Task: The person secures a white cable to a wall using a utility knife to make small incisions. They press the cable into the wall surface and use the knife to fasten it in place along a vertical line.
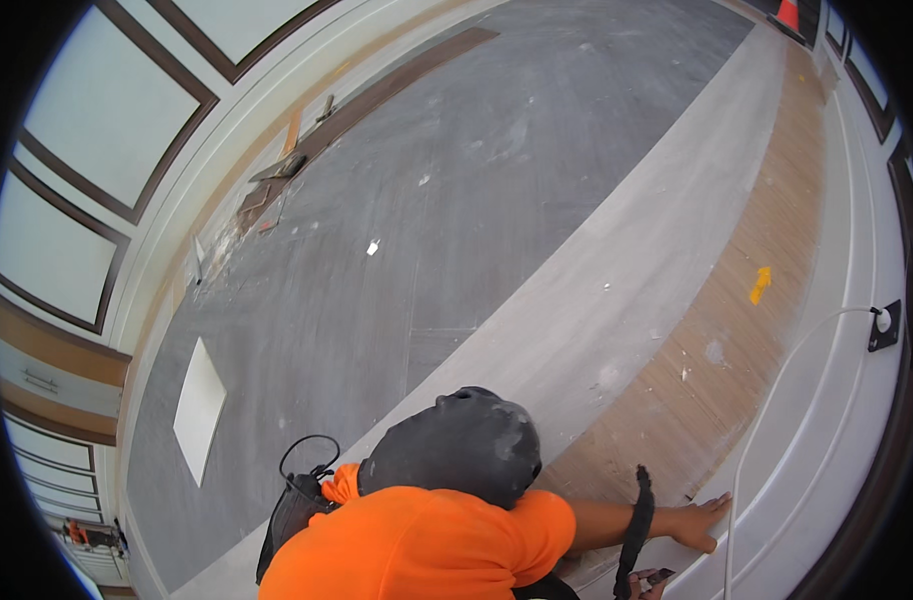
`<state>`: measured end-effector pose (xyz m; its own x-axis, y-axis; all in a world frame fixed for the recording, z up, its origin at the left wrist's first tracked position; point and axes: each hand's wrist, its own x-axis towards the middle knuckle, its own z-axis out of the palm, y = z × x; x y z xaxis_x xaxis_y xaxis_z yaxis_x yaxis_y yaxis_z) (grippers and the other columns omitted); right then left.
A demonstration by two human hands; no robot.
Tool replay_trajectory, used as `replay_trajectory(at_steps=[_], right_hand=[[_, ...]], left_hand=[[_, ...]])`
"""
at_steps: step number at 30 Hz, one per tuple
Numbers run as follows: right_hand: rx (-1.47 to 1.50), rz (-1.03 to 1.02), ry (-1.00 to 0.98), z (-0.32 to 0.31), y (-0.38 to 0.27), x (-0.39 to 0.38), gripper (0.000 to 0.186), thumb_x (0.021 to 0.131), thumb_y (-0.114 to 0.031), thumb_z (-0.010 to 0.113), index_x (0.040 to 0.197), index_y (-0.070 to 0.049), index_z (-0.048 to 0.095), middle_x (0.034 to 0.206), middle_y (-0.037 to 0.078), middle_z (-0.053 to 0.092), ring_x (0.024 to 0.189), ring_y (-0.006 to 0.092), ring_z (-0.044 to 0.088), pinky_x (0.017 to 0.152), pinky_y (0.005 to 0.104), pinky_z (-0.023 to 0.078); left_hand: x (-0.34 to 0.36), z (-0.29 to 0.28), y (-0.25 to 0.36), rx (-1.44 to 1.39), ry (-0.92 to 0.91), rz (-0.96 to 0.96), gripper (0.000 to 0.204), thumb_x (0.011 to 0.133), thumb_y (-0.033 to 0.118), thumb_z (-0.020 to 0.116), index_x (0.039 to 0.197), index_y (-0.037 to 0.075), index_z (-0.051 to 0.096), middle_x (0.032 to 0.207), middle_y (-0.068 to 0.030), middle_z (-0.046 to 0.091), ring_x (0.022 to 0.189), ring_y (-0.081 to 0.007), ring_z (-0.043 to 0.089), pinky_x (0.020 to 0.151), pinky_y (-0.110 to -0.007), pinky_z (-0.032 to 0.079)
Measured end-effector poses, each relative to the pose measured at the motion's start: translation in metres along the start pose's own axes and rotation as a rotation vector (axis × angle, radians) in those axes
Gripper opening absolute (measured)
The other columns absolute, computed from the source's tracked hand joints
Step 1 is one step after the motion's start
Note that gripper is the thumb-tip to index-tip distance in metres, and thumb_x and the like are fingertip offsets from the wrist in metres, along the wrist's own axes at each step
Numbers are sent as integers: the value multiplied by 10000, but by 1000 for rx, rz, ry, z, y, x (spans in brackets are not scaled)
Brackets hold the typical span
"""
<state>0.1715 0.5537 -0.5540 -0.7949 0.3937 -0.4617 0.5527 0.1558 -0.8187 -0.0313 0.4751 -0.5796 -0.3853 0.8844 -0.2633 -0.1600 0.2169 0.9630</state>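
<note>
No hand here can be made out as mine for certain. Close below me, a co-worker in an orange shirt (407, 545) and dark cap (457, 445) bends low over the floor. One bare arm stretches right, and the co-worker's hand (697, 522) rests with fingers spread beside the white wall base. Another hand (645, 584), cut off by the lower edge, has its fingers around a small dark object (661, 576); whose hand it is I cannot tell. A dusty black strap (636, 530) hangs across the outstretched arm.
A white cable (767, 410) runs from a wall socket (884, 326) along the right wall. Wood-look planks (717, 330) border pale sheeting (617, 270) and grey floor (457, 200). A white panel (199, 412) lies left; scraps and boards (267, 190) line the far-left wall. A traffic cone (788, 15) stands far right.
</note>
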Motion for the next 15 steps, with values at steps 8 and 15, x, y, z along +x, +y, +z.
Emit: replay_trajectory(at_steps=[8, 15], right_hand=[[-33, 17, -34, -10, 1, 3, 405, 856, -177, 694, 1180, -8, 518, 1041, 86, 528, 983, 205, 488, 846, 307, 421], [-46, 31, -62, -5, 5, 9, 390, 857, -173, 691, 1168, -10, 520, 1034, 81, 525, 972, 201, 487, 836, 305, 420]], left_hand=[[37, 17, -30, -39, 146, -20, 1234, 710, 379, 751, 1487, -100, -79, 1567, -336, 33, 1458, -416, 172, 1186, -437, 212], [35, -2, -31, -93, -4, -141, 1372, 619, 373, 794, 1490, -48, -178, 1549, -375, -74, 1440, -444, 214, 1155, -408, 247]])
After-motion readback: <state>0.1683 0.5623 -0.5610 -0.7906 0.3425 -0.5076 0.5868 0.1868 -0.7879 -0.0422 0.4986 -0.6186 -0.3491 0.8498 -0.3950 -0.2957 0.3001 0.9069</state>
